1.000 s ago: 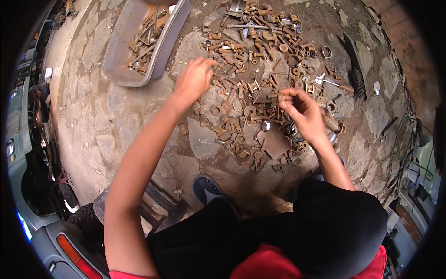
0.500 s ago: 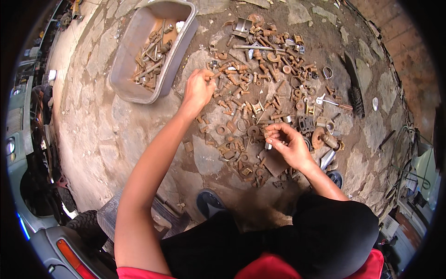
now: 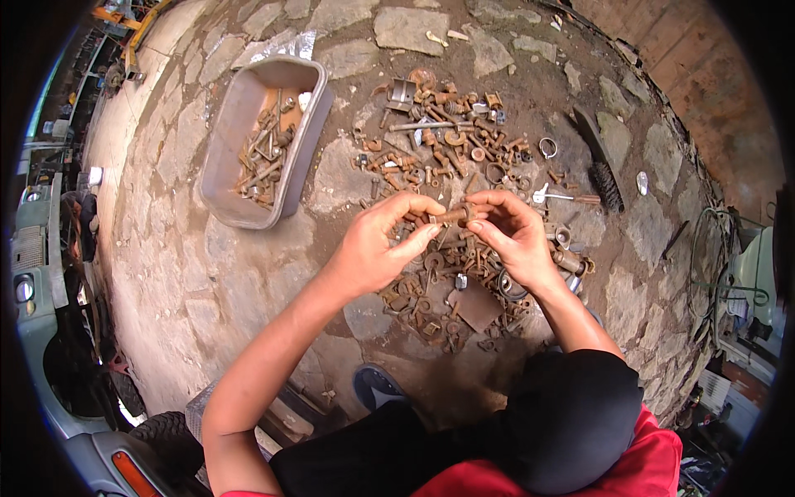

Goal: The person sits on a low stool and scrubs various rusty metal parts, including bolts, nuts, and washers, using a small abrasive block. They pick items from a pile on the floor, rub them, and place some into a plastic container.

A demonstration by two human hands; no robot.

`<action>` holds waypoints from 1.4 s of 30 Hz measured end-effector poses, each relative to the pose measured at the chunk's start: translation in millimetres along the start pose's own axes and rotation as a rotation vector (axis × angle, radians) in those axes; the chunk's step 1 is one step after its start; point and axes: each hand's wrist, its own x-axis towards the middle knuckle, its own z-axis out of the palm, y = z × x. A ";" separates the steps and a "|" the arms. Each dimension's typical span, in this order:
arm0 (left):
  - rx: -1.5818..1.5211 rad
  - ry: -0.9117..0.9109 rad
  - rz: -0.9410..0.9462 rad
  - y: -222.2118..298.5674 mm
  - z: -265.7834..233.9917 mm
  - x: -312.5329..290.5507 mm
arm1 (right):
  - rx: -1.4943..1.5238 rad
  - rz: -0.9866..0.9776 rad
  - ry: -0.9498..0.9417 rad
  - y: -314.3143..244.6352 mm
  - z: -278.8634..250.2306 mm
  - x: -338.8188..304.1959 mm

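A rusty bolt (image 3: 450, 216) is held level between my two hands above the pile of rusty hardware (image 3: 426, 265). My left hand (image 3: 374, 242) pinches one end between thumb and fingers. The thumb and fingertips of my right hand (image 3: 519, 242) close round the other end, where a wider rusty part shows; whether it is the head or a nut, I cannot tell. Just below my hands, a shiny nut (image 3: 461, 282) lies by the upper edge of a brown flat plate (image 3: 478, 307).
At the left stands a grey plastic tub (image 3: 217, 157) with rusty bolts inside. Right of the pile lie a screwdriver (image 3: 571, 198), a wire brush (image 3: 607, 184) and a ring clamp (image 3: 547, 147). My shoe (image 3: 374, 386) is close to the pile. A vehicle (image 3: 62, 389) borders the left.
My left hand has come from the pile's upper left toward the middle. My right hand has risen slightly to meet it, and both now grip one bolt. The view has shifted a little.
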 end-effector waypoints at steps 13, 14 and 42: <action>0.129 -0.017 0.043 14.8 12.3 -7.8 | -0.294 -0.027 -0.052 -22.5 3.2 -11.6; 0.117 0.013 0.039 19.3 14.7 -9.4 | -0.352 -0.049 -0.058 -21.7 3.0 -11.4; -0.052 -0.075 -0.145 -38.7 45.6 -27.5 | -0.147 0.391 -0.213 24.9 -7.3 -24.7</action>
